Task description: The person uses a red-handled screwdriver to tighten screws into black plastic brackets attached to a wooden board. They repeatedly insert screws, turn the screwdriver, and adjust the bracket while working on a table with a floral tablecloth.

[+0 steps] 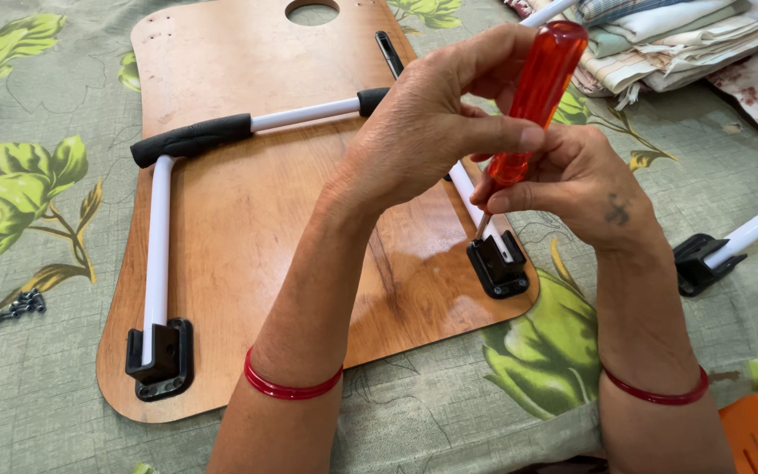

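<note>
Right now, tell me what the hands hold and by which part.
Both hands hold the translucent orange-handled screwdriver: the left hand around the handle's upper part, the right hand pinching its lower end, near the shaft.

This looks like a room at home, and I am working on a bed or floor mat. Under me lies a soft grey-green cloth (414,421) printed with big green leaves, creased the way a bedsheet creases. A stack of folded household linens (660,44), striped and flowered, sits at the far edge beside it. No workbench or shop fittings show, only fabric and bedding.
</note>
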